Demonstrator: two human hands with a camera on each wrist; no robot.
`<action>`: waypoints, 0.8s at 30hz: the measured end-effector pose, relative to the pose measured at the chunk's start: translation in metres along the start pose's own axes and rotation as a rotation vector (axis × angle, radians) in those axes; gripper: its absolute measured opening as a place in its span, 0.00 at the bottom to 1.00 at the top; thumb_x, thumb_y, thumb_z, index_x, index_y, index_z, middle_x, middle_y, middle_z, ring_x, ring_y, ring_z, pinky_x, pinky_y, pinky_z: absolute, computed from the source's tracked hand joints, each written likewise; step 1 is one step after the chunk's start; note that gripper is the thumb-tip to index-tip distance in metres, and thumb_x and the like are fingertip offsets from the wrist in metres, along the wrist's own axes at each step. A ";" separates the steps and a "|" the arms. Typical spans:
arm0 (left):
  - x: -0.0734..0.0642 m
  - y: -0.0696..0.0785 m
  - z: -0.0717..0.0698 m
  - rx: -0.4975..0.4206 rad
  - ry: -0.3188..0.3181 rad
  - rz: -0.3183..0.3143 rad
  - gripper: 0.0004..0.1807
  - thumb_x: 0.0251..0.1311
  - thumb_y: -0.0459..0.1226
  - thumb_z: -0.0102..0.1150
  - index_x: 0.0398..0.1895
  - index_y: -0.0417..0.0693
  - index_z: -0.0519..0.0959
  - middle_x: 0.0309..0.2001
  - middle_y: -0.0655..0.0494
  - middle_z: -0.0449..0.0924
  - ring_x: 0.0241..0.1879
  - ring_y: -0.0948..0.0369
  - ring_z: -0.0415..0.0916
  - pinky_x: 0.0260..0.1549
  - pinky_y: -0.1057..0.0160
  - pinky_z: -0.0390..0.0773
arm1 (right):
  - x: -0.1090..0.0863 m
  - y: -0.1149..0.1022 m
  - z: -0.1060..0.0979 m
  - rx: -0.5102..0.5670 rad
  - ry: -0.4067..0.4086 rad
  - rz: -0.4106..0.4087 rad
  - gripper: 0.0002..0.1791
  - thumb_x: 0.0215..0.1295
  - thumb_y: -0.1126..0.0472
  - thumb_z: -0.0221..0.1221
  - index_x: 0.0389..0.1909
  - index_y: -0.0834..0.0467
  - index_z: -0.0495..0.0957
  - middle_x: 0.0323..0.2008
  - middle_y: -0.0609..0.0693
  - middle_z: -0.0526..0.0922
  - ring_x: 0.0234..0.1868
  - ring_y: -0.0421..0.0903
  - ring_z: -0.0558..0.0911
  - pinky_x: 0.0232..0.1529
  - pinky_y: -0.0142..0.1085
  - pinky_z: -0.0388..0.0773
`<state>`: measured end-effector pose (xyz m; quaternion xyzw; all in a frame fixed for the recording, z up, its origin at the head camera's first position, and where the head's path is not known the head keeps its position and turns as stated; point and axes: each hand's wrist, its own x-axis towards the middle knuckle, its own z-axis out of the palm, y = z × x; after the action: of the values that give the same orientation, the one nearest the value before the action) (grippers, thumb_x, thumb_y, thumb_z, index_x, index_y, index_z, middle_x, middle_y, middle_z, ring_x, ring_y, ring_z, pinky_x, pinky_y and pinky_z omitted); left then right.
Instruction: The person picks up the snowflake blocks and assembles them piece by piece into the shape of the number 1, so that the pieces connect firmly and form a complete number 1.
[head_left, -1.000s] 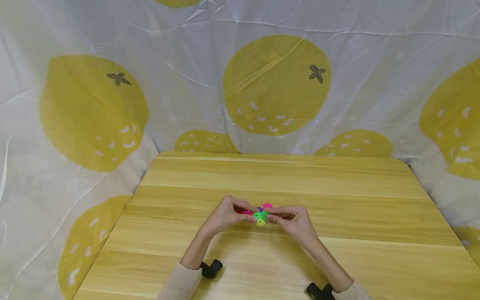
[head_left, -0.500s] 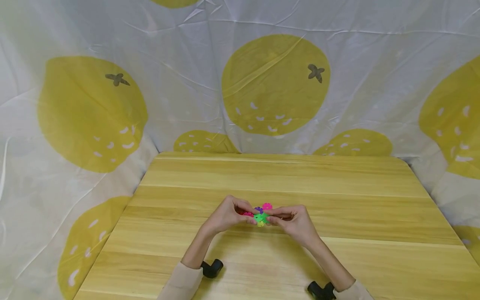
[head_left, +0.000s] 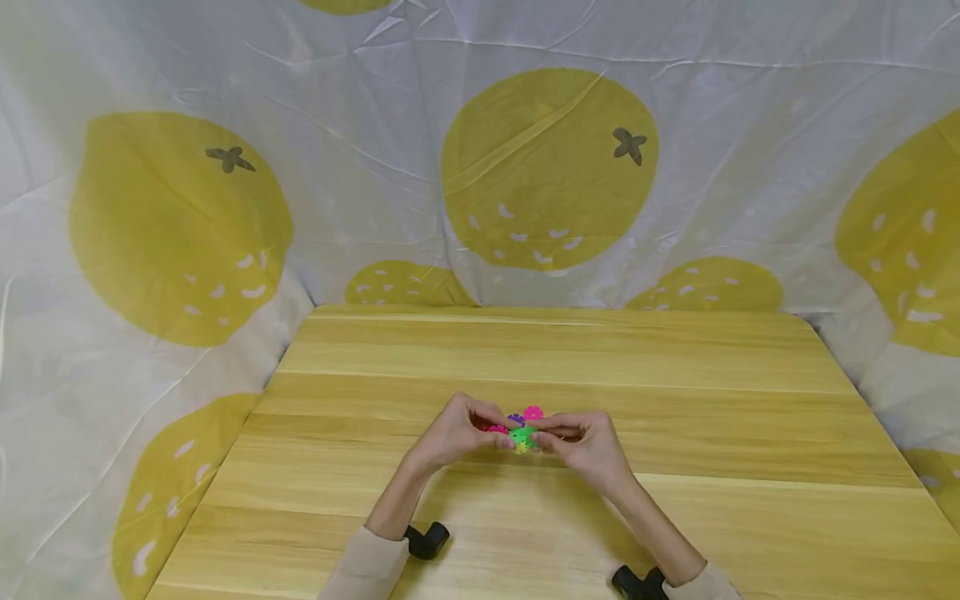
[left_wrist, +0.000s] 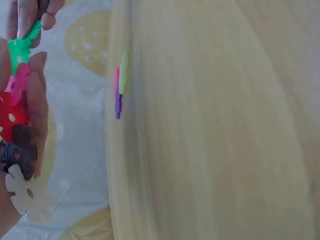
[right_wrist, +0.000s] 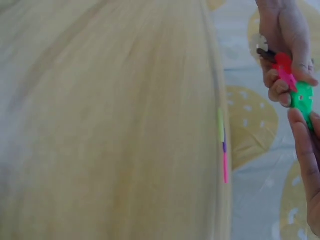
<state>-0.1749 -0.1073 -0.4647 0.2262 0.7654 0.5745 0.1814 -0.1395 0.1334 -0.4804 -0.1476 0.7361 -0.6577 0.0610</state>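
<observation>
Both hands meet over the table around a chain of slotted snowflake building discs. My left hand (head_left: 461, 429) grips the chain at its pink disc (left_wrist: 19, 82); below that in the left wrist view come a red disc (left_wrist: 14, 117), dark discs (left_wrist: 22, 152) and a white disc (left_wrist: 27, 192). At the other end, my right hand (head_left: 592, 446) pinches the green discs (right_wrist: 302, 97) between thumb and fingers. On the table beyond the hands lies a second joined piece, with a yellow-green disc (left_wrist: 124, 72), a purple disc (left_wrist: 118, 104) and a pink disc (head_left: 533, 412).
The wooden table (head_left: 570, 350) has its far edge against a white curtain (head_left: 375, 167) printed with large yellow fruit. Black wrist mounts (head_left: 429, 540) stick out near both sleeves.
The green discs have tilted slightly between my fingertips, showing a narrower face, and more of the purple disc shows. Both hands stay almost in the same place.
</observation>
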 end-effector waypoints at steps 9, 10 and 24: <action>-0.002 -0.004 -0.001 0.040 -0.012 -0.016 0.10 0.58 0.32 0.75 0.43 0.38 0.91 0.41 0.42 0.90 0.30 0.67 0.74 0.29 0.73 0.75 | -0.001 0.004 0.000 0.107 -0.062 0.011 0.12 0.66 0.72 0.65 0.48 0.75 0.84 0.44 0.72 0.87 0.42 0.65 0.89 0.45 0.50 0.86; -0.002 -0.005 -0.002 0.044 -0.011 -0.023 0.10 0.58 0.33 0.75 0.43 0.39 0.91 0.42 0.42 0.90 0.31 0.67 0.75 0.30 0.72 0.76 | -0.001 0.004 0.001 0.114 -0.068 0.013 0.12 0.67 0.72 0.65 0.48 0.75 0.84 0.44 0.72 0.87 0.42 0.64 0.90 0.45 0.50 0.86; -0.004 0.005 -0.004 0.125 -0.035 -0.021 0.17 0.63 0.36 0.71 0.54 0.41 0.86 0.52 0.43 0.88 0.43 0.48 0.87 0.43 0.51 0.88 | 0.008 0.004 0.002 0.104 -0.039 0.114 0.15 0.69 0.67 0.65 0.53 0.70 0.84 0.48 0.70 0.87 0.42 0.63 0.90 0.47 0.49 0.87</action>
<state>-0.1729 -0.1118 -0.4583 0.2388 0.7989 0.5197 0.1863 -0.1470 0.1289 -0.4834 -0.1147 0.7068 -0.6876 0.1203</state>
